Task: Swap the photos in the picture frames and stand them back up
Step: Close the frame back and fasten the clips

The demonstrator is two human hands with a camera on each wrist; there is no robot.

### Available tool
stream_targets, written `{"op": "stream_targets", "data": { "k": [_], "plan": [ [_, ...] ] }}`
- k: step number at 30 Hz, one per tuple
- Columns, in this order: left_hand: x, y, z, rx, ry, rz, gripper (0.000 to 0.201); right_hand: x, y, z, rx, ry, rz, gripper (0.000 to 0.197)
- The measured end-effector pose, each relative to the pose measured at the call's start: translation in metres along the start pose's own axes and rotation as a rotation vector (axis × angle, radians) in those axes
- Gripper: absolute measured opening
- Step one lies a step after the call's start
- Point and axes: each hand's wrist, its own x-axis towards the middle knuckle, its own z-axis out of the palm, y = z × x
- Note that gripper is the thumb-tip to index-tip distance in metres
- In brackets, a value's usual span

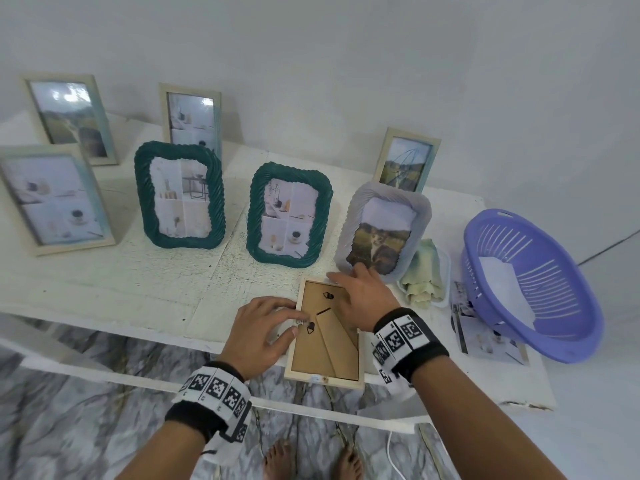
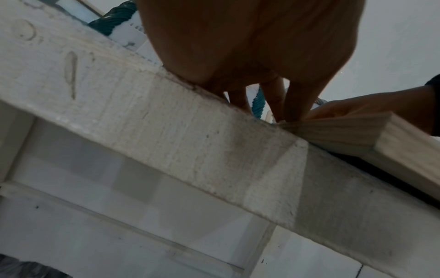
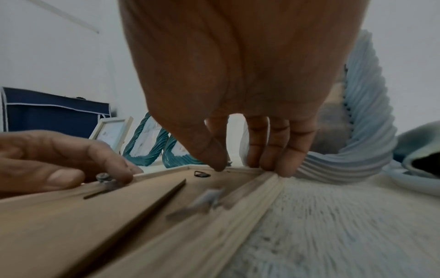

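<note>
Pale wood picture frame [image 1: 325,336] lies face down at the near edge of the white table [image 1: 104,282], its brown backing board up and the fold-out stand flat against it. Left hand [image 1: 258,332] sits at the frame's left rail, thumb and forefinger curled and pinching a small metal turn-clip [image 3: 104,178] on the backing. Right hand [image 1: 363,301] rests on the far right corner with straight fingers pressing the rail down, gripping nothing. By its look the frame is light and stiff, but any glass in it would make it fragile, and with its near end at the table's lip it could slide off; I would hold it by the wooden rails, never by the thin board, and work the clips with fingertips only. Seven frames stand upright behind it: four in pale wood, two dark green rope-pattern frames [image 1: 180,195], and one ribbed grey frame [image 1: 382,226] with a cat photo, just beyond the right fingertips. To the right lie one greenish cloth [image 1: 424,275] in a clear tray, one purple basket [image 1: 533,285], and loose photo prints [image 1: 485,336] partly under the basket.
</note>
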Motion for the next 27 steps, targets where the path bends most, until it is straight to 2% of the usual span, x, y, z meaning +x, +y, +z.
{"op": "stream_targets", "data": {
  "k": [12, 17, 19, 22, 27],
  "plan": [
    [0.000, -0.003, 0.002, -0.003, 0.012, 0.003, 0.033, 0.006, 0.014, -0.015, -0.118, -0.149, -0.159, 0.057],
    [0.001, -0.003, 0.003, -0.001, 0.020, 0.008, 0.032, 0.005, 0.022, -0.018, -0.153, -0.155, -0.244, 0.053],
    [0.000, -0.004, 0.003, -0.006, 0.028, 0.008, 0.032, 0.002, 0.025, -0.016, -0.099, -0.129, -0.247, 0.054],
    [0.000, -0.004, 0.003, -0.006, 0.032, 0.008, 0.031, -0.007, 0.028, -0.013, 0.070, -0.068, -0.199, 0.064],
    [0.000, -0.004, 0.003, 0.012, 0.025, 0.003, 0.033, -0.045, 0.010, 0.003, 0.326, 0.085, -0.009, 0.076]
  ]
}}
